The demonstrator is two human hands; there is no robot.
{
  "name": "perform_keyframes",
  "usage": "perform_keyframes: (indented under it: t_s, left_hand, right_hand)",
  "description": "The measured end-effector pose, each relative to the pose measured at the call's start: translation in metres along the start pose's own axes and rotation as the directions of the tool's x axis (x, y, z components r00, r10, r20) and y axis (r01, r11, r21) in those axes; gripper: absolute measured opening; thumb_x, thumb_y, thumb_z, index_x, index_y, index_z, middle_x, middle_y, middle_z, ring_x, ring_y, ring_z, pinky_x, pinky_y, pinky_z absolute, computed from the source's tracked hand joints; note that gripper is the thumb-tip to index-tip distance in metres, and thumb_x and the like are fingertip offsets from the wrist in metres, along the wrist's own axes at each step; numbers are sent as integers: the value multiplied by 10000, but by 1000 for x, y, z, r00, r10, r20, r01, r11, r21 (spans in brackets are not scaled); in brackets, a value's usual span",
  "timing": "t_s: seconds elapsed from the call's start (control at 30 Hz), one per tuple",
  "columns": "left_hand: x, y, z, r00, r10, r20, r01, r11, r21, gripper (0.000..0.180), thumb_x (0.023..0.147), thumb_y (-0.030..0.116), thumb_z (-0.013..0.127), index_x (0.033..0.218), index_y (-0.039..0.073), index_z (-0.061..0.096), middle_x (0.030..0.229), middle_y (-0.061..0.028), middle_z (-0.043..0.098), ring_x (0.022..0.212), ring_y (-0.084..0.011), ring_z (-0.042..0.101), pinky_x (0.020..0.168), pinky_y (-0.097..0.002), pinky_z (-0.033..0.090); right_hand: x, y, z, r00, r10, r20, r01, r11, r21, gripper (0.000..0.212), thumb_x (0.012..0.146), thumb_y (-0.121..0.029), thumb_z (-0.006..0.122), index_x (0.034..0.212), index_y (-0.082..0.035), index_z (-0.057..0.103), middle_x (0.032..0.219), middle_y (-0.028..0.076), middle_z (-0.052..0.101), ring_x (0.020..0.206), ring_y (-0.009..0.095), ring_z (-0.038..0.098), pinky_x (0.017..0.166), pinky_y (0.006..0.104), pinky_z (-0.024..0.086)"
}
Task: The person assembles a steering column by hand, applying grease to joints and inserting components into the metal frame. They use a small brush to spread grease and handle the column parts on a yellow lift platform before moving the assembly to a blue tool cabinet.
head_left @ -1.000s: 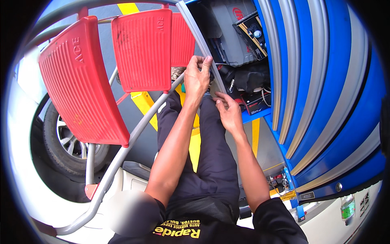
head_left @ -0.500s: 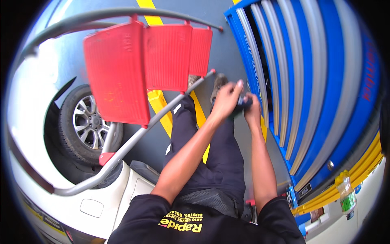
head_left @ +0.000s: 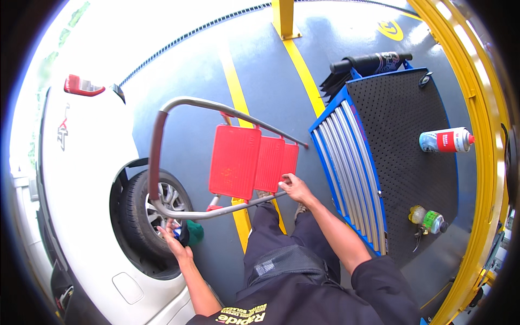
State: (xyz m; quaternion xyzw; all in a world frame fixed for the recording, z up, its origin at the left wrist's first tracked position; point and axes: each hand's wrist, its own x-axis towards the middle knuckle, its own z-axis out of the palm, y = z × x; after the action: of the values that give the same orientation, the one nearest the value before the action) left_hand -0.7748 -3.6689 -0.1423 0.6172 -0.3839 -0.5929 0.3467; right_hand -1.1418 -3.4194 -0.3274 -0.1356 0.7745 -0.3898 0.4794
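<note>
My left hand (head_left: 176, 248) is beside the wheel (head_left: 164, 205) of the white vehicle. It holds a soft-looking black and green item (head_left: 193, 233) between thumb and fingers, with a bit of blue and white showing; its exact kind is unclear. The red-stepped stepladder (head_left: 234, 162) stands ahead of me, its grey tubular frame curving toward the vehicle. My right hand (head_left: 296, 188) is at the ladder's lower right, by the smallest step and the side rail. Its fingers are loosely bent and apart, with nothing visible in them; whether they touch the rail, I cannot tell.
A blue tool cabinet (head_left: 346, 162) with a black perforated mat stands to the right. On it lie a spray can (head_left: 445, 141) and a plastic bottle (head_left: 431, 222). A yellow post (head_left: 284, 20) rises ahead; the white vehicle (head_left: 86, 216) fills the left.
My hands have separated: the left swung toward the wheel with the dark item, the right moved to the stepladder. The view has lifted and the cabinet's top now shows.
</note>
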Motion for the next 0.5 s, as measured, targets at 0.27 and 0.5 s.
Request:
perform_keyframes:
  t_s: [0.27,0.5]
  left_hand:
    - [59,65,66,930,246,272,-240,969,-56,888,1049,788,359,1182,-14,715,898,-12,636,826,-87,526,801,-239,399]
    - [70,113,127,886,363,287,-416,896,152,539,1042,503,697,796,25,663,725,36,504,696,-83,398,656,-292,308]
  right_hand:
    - [54,-69,86,949,175,264,-252,922,293,884,975,-548,757,1603,-59,371,1529,169,555,1406,305,554,1106,537,474]
    - [121,-87,109,924,366,110,-298,508,808,538,1048,-261,711,1492,-54,488,1374,146,662,1161,339,706,908,606,612]
